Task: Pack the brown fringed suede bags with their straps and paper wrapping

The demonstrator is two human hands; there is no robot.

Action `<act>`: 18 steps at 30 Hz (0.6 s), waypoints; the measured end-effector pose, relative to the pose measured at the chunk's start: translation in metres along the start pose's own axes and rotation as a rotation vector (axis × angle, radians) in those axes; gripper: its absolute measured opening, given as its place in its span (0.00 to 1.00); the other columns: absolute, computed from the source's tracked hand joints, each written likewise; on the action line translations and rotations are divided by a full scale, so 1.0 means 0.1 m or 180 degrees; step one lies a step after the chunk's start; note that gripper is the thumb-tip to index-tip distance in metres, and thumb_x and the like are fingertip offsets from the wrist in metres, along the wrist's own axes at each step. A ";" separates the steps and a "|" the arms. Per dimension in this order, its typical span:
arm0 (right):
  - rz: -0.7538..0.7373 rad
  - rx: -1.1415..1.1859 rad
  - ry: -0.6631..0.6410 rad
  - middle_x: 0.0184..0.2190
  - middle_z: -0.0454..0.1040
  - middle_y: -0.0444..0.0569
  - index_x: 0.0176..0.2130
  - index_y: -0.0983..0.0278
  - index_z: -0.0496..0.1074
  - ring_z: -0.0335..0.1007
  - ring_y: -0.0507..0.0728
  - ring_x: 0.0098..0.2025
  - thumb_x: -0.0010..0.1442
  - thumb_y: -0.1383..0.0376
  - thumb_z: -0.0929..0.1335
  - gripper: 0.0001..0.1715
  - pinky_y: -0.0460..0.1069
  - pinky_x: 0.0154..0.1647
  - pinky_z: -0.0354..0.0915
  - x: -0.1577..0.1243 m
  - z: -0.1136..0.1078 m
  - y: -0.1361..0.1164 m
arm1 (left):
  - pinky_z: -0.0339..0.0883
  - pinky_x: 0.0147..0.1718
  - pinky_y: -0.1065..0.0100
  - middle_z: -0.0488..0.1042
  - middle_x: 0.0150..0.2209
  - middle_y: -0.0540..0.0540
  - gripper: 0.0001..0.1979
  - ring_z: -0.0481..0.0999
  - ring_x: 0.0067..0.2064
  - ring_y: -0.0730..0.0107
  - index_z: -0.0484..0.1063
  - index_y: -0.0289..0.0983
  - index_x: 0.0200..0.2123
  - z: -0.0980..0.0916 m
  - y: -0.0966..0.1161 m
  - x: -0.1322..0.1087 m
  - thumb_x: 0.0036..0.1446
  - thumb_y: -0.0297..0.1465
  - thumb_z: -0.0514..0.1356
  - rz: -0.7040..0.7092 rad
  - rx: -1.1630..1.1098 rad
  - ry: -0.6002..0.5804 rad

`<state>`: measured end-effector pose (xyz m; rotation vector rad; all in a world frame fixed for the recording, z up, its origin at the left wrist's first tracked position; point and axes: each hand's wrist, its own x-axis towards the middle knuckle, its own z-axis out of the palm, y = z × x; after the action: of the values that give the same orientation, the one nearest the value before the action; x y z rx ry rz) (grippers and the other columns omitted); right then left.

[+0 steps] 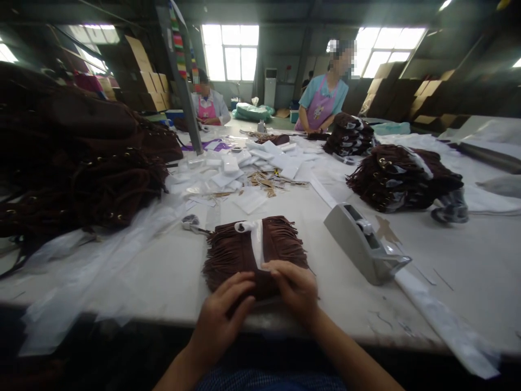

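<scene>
A brown fringed suede bag (240,250) lies on the white table (171,271) right in front of me. A white strip of paper or tape (257,241) runs across its middle from far edge to near edge. My left hand (223,312) rests on the bag's near edge with fingers bent and pressed down on it. My right hand (296,288) holds the near edge too, with its fingertips pinching at the near end of the white strip.
A grey tape dispenser (364,241) stands to the right. Piles of brown fringed bags lie at left (77,163) and right (401,176). White paper pieces (232,174) are scattered beyond. Two people in aprons work at the far end. Clear plastic sheets (97,255) lie at left.
</scene>
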<state>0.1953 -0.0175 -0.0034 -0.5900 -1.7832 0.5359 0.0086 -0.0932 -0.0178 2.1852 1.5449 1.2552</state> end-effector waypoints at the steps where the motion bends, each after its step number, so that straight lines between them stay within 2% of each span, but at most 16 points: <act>1: 0.0116 0.0056 0.0055 0.37 0.82 0.48 0.41 0.62 0.78 0.79 0.55 0.39 0.64 0.72 0.67 0.10 0.47 0.43 0.75 0.00 -0.01 -0.01 | 0.73 0.54 0.59 0.73 0.56 0.44 0.12 0.73 0.57 0.61 0.71 0.43 0.52 -0.04 -0.01 0.09 0.65 0.32 0.56 -0.0368 -0.0177 0.0326; 3: 0.0216 0.0194 0.0111 0.37 0.81 0.48 0.41 0.62 0.78 0.79 0.54 0.39 0.64 0.73 0.67 0.10 0.47 0.43 0.74 0.00 -0.02 -0.02 | 0.75 0.51 0.60 0.69 0.59 0.43 0.16 0.72 0.57 0.60 0.68 0.42 0.55 -0.09 -0.06 0.34 0.65 0.32 0.57 -0.0909 -0.0314 0.0936; 4: 0.0218 0.0260 0.0130 0.37 0.81 0.47 0.41 0.62 0.77 0.79 0.54 0.40 0.64 0.73 0.67 0.11 0.47 0.43 0.74 0.00 -0.02 -0.02 | 0.74 0.52 0.59 0.67 0.62 0.42 0.20 0.72 0.58 0.59 0.66 0.41 0.58 -0.09 -0.10 0.48 0.64 0.33 0.58 -0.1041 -0.0269 0.1059; 6: 0.0187 0.0358 0.0201 0.38 0.81 0.48 0.41 0.61 0.76 0.79 0.55 0.41 0.63 0.74 0.67 0.11 0.48 0.44 0.74 0.00 -0.01 -0.02 | 0.72 0.54 0.55 0.65 0.64 0.41 0.27 0.74 0.56 0.57 0.61 0.40 0.63 -0.07 -0.20 0.74 0.61 0.32 0.60 -0.1121 -0.0069 0.0912; 9: 0.0184 0.0410 0.0364 0.39 0.80 0.48 0.41 0.61 0.75 0.78 0.56 0.43 0.64 0.75 0.66 0.12 0.51 0.46 0.73 -0.03 -0.01 0.02 | 0.68 0.58 0.54 0.72 0.58 0.42 0.24 0.75 0.55 0.57 0.66 0.38 0.60 0.02 -0.28 0.96 0.60 0.29 0.60 -0.0943 0.0168 0.0456; 12: 0.0257 0.0378 0.0547 0.41 0.79 0.49 0.43 0.61 0.75 0.77 0.56 0.44 0.64 0.74 0.65 0.12 0.51 0.47 0.73 -0.06 -0.03 0.06 | 0.67 0.58 0.56 0.76 0.54 0.43 0.17 0.74 0.55 0.58 0.73 0.38 0.53 0.14 -0.26 0.91 0.60 0.29 0.61 -0.0589 0.0343 0.0149; 15: 0.0320 0.0330 0.0638 0.41 0.79 0.48 0.43 0.60 0.74 0.77 0.56 0.44 0.64 0.75 0.65 0.13 0.51 0.48 0.72 -0.08 -0.06 0.06 | 0.68 0.57 0.56 0.76 0.54 0.42 0.16 0.74 0.55 0.58 0.73 0.38 0.53 0.23 -0.16 0.73 0.62 0.28 0.58 -0.0407 0.0495 -0.0131; 18: 0.0087 0.0409 0.0571 0.41 0.79 0.49 0.43 0.61 0.74 0.77 0.56 0.45 0.63 0.76 0.66 0.13 0.52 0.49 0.72 -0.05 -0.06 0.03 | 0.68 0.56 0.57 0.75 0.55 0.41 0.17 0.74 0.56 0.58 0.72 0.37 0.54 0.25 -0.04 0.62 0.64 0.26 0.53 -0.0345 0.0485 -0.0266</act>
<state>0.2030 -0.0184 -0.0072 -0.5562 -1.5614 0.5931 0.0299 -0.0318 -0.0036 2.1786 1.7512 1.0322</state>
